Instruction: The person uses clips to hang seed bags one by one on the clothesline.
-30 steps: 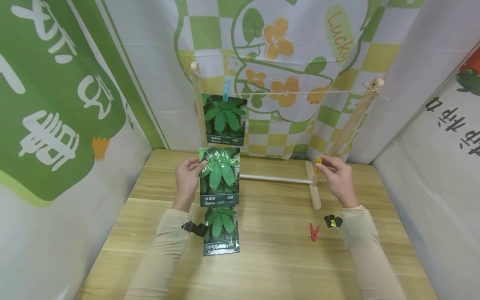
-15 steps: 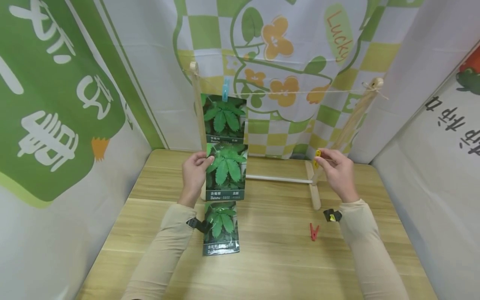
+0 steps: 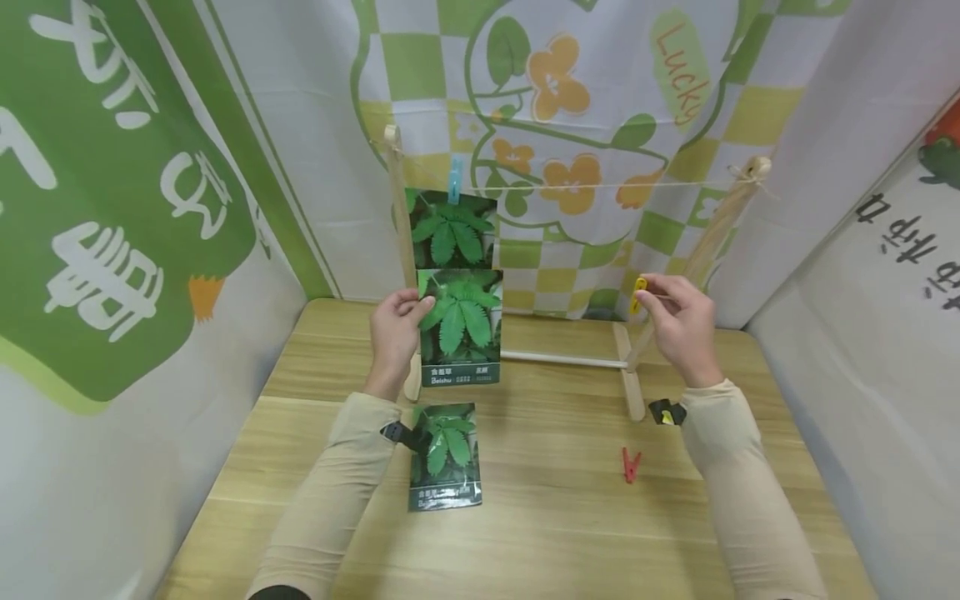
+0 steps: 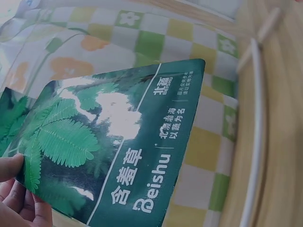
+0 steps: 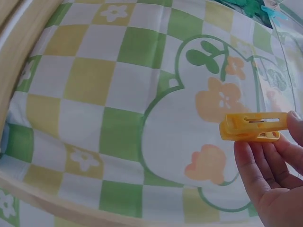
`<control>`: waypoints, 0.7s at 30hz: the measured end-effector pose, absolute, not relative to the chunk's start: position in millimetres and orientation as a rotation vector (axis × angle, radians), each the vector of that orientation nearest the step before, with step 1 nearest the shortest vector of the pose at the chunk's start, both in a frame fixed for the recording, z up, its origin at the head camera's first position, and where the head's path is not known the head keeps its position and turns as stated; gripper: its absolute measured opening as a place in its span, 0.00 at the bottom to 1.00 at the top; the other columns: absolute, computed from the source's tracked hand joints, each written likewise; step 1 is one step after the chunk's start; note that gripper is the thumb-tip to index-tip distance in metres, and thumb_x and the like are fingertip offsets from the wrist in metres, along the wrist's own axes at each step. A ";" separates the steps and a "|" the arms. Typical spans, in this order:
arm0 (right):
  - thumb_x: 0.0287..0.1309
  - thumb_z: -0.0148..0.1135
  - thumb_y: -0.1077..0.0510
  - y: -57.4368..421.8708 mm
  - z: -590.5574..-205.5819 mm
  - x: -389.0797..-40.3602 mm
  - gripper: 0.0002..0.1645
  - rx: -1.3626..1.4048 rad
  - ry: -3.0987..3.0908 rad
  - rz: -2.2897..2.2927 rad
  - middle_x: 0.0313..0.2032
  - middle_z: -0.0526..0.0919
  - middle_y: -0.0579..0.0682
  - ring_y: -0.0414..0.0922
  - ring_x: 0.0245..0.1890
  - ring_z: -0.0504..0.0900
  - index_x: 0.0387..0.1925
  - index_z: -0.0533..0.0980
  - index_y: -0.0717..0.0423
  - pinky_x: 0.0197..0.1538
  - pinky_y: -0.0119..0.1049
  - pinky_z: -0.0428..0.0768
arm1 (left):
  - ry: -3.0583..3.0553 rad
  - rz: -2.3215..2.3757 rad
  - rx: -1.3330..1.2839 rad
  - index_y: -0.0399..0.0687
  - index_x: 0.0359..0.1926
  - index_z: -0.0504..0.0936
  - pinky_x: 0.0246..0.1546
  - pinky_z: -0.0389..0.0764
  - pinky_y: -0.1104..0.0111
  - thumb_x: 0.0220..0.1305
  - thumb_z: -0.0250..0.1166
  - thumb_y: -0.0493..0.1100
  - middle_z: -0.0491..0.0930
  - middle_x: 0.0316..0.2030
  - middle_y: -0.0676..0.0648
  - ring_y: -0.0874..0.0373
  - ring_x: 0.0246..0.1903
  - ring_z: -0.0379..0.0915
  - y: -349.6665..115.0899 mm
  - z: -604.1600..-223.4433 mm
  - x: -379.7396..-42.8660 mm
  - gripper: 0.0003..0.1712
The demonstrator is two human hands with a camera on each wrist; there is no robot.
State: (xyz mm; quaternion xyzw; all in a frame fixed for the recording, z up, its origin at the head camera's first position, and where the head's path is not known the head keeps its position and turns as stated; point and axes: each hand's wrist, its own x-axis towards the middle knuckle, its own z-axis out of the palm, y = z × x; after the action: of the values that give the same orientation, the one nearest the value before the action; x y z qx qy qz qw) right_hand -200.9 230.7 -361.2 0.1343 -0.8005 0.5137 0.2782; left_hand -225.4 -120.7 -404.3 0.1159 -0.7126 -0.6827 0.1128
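My left hand [image 3: 395, 333] pinches the left edge of a green seed packet [image 3: 461, 329] with a leafy plant picture, held upright over the table. In the left wrist view the packet's glossy front [image 4: 109, 142] shows, with the thumb on its face. Behind it, a second packet [image 3: 453, 229] hangs from a string [image 3: 585, 185] by a blue clothespin [image 3: 455, 181]; the held one overlaps its lower part. My right hand [image 3: 681, 325] pinches a yellow clothespin [image 5: 253, 126] between thumb and fingers, right of the packets and below the string.
A third packet [image 3: 446, 458] lies on the wooden table [image 3: 555, 500] below the left hand. To the right lies a red clothespin [image 3: 631, 465]. Wooden posts [image 3: 723, 217] with a white crossbar [image 3: 562, 359] carry the string, in front of a checked curtain [image 3: 540, 275].
The left hand has raised the packet and moved it slightly right, so it now covers part of the hanging one. The right hand has risen with the yellow clothespin.
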 end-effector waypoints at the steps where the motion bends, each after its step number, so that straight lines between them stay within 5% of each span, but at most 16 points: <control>1: 0.57 0.62 0.73 230.3 -358.7 -201.5 0.13 0.367 -2.140 1.365 0.40 0.81 0.69 0.23 0.38 0.79 0.45 0.78 0.77 0.45 0.15 0.78 | -2.078 -2.010 0.338 0.35 0.49 0.79 0.37 0.76 0.75 0.62 0.68 0.40 0.83 0.37 0.47 0.66 0.33 0.77 -119.3 -402.7 -226.4 0.17; 21: 0.56 0.65 0.70 213.7 -314.3 -220.1 0.08 0.445 -1.933 1.287 0.36 0.83 0.69 0.28 0.33 0.79 0.37 0.82 0.75 0.38 0.17 0.77 | -2.004 -2.030 0.129 0.34 0.48 0.79 0.38 0.77 0.74 0.63 0.67 0.41 0.80 0.31 0.54 0.64 0.34 0.77 -106.5 -377.1 -237.9 0.17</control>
State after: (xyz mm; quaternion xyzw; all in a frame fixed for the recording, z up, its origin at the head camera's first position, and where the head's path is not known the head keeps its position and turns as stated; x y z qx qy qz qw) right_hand -220.1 213.7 -314.3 0.1743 -0.7566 0.5038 0.3787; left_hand -237.9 -106.5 -377.1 0.0447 -0.6946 -0.7037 0.1428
